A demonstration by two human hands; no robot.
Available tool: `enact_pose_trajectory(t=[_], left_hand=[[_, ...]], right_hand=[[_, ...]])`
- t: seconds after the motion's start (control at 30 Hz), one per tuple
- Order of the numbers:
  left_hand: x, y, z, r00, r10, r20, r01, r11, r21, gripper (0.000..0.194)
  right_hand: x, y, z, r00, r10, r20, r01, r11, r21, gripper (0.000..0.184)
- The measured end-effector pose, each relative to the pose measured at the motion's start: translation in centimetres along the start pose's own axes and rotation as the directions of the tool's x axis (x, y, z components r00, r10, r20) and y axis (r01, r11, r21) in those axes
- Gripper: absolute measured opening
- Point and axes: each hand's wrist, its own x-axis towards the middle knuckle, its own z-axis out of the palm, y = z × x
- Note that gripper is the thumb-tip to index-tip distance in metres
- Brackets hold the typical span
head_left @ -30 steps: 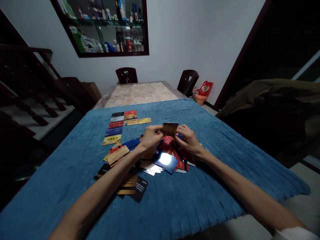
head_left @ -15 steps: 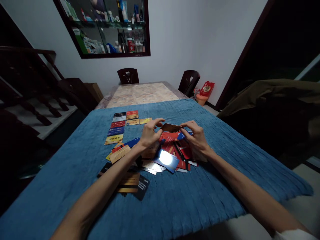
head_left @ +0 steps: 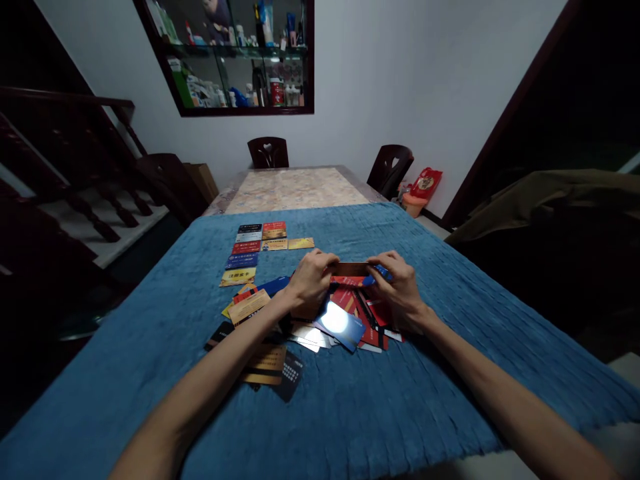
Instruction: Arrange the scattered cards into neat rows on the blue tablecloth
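Between my two hands is a brownish-gold card (head_left: 351,269), seen at a low slant over the loose pile. My left hand (head_left: 313,277) pinches its left end, and my right hand (head_left: 397,280) grips its right end, both with closed fingers. Under and in front of them spreads a heap of red cards (head_left: 353,300), with a shiny blue card (head_left: 343,325) reflecting a bright light. Part of a blue-and-red card shows by my right fingers; whether they touch it I cannot tell. My left forearm hides some of the pile.
Cards lie in rows at the far left, among them a yellow card (head_left: 238,276) and a gold card (head_left: 301,243). Nearer, a tan card (head_left: 250,307) and a black card (head_left: 290,377) lie loose. A blue cloth (head_left: 400,413) covers the table; chairs (head_left: 390,170) stand beyond.
The held card has tipped from upright to a flatter slant, and my right hand has moved out to its right end. The view has shifted slightly left.
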Motion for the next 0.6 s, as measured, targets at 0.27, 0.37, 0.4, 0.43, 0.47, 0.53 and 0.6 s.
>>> enact_pose_trajectory(t=[0.27, 0.37, 0.4, 0.43, 0.47, 0.53, 0.6], left_hand=[[0.17, -0.39, -0.54, 0.996, -0.081, -0.03, 0.079, 0.995, -0.067, 0.026], [0.12, -0.63, -0.56, 0.996, -0.08, -0.035, 0.077, 0.995, -0.066, 0.027], [0.1, -0.7, -0.56, 0.996, -0.078, -0.038, 0.076, 0.995, -0.065, 0.028], [0.1, -0.76, -0.56, 0.996, -0.078, -0.04, 0.075, 0.995, -0.065, 0.028], [0.1, -0.8, -0.56, 0.996, -0.079, -0.041, 0.076, 0.995, -0.066, 0.028], [0.11, -0.86, -0.58, 0.996, -0.077, -0.042, 0.074, 0.995, -0.069, 0.03], [0.14, -0.91, -0.62, 0.997, -0.07, -0.043, 0.067, 0.995, -0.073, 0.031]], right_hand=[[-0.4, -0.07, 0.53, 0.985, -0.16, 0.058, 0.167, 0.974, -0.155, 0.036], [-0.46, -0.13, 0.54, 0.975, -0.197, 0.103, 0.217, 0.944, -0.247, 0.037], [-0.48, -0.18, 0.54, 0.972, -0.206, 0.114, 0.23, 0.934, -0.273, 0.038], [-0.5, -0.24, 0.55, 0.969, -0.213, 0.123, 0.241, 0.925, -0.294, 0.039], [-0.52, -0.31, 0.58, 0.967, -0.219, 0.128, 0.248, 0.918, -0.309, 0.04], [-0.56, -0.47, 0.69, 0.966, -0.221, 0.133, 0.253, 0.91, -0.328, 0.042], [-0.57, -0.65, 0.86, 0.967, -0.217, 0.135, 0.252, 0.903, -0.349, 0.043]])
